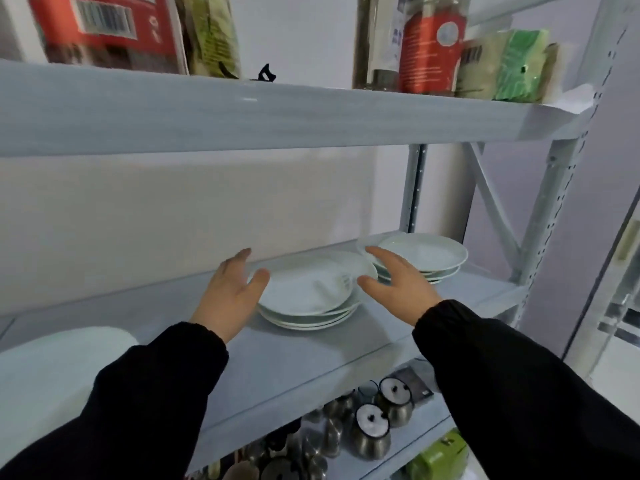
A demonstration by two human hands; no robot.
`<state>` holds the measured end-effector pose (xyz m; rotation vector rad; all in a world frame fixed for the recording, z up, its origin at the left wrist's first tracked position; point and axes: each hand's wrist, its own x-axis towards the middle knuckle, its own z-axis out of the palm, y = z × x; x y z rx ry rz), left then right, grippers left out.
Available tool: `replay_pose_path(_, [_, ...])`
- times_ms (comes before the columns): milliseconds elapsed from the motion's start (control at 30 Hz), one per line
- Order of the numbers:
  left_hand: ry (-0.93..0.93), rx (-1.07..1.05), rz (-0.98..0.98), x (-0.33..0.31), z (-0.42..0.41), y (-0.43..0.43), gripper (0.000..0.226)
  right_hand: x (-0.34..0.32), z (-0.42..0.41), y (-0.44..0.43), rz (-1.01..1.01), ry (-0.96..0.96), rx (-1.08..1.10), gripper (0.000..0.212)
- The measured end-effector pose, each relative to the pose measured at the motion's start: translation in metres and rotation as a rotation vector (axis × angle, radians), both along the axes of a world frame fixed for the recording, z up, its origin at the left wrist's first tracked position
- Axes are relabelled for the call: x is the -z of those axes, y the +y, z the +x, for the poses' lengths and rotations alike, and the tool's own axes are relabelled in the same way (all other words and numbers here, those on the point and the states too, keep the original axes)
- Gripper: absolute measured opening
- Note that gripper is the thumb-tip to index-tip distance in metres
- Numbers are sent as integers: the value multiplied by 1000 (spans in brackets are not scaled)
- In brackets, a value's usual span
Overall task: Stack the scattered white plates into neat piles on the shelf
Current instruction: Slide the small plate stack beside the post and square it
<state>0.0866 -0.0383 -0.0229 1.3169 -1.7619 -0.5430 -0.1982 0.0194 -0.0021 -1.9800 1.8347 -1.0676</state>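
Plates: round white china plates [311,292] in a low pile on the grey metal shelf [294,362], a second pile [424,252] just beside.
Hands: left hand [230,294] and right hand [398,284] open, empty, either side of the pile.
Feel: likely hard, smooth, slippery, easy to break.
Hold: best by opposite rims.

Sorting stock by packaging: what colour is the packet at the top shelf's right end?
Bright green, shown in the head view.

On the top board stand a red printed carton with a barcode [104,27], a dull green packet [211,36], a small black clip [266,73], a red-labelled bottle [429,46] and a bright green packet [519,64]. Below, round steel pots with black-knobbed lids [372,427] sit near a lime-green box [438,457].
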Motion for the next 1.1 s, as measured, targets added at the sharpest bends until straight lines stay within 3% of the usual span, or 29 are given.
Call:
replay_pose_path(200, [324,-213,100,37,-9,-12,63,27,-22,-61,21,-106,-108,77])
replay_pose_path(367, [209,-212,69,50,6,-16,51,43,-21,-87,-50,-144,-198,60])
replay_pose_path(567, [48,-120,113,58,10,-23,54,52,-20,-93,73,-329,-213,55])
replay_pose_path(700, [-270,-108,196,61,-1,-26,57,58,-12,-100,284,-87,-293,42])
replay_pose_path(767, [-256,-109,193,58,-1,-26,63,60,-12,-103,291,-74,-306,41])
replay_pose_path(900, [-226,-82,211,57,-1,-24,61,60,-13,-98,282,-75,-347,62])
replay_pose_path(1100, [-179,-49,160,50,-3,-17,44,58,-14,-98,219,-108,-385,45])
